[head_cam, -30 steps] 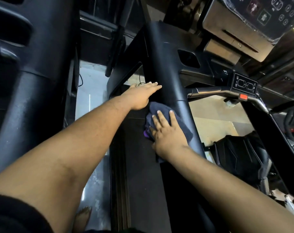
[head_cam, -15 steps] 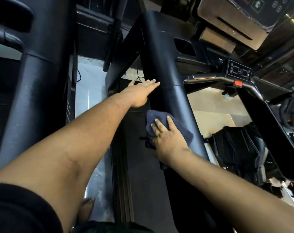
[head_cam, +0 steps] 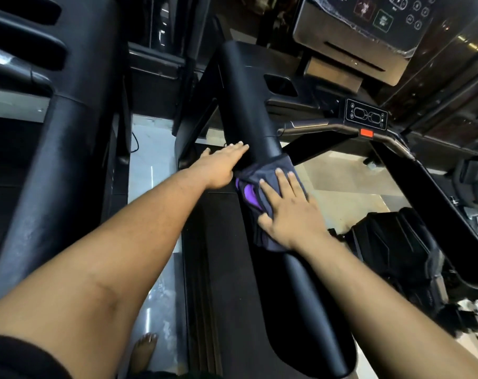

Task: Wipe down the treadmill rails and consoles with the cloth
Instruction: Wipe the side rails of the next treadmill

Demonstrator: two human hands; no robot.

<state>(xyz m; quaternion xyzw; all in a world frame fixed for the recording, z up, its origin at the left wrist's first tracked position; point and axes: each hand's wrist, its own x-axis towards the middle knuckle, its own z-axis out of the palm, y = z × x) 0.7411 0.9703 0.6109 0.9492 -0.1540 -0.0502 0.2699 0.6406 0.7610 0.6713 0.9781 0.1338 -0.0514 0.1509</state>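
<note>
The dark cloth (head_cam: 265,184), soft and creased with a purple fold, drapes over the smooth black rail (head_cam: 300,274), whose long axis runs away towards the console (head_cam: 366,23); the right hand (head_cam: 290,212) presses it flat, fingers spread, while the left hand (head_cam: 221,165), open and empty, rests just beside

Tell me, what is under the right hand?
The right hand lies flat on a dark cloth draped over the black rail. The rail surface under the cloth is covered.
</note>
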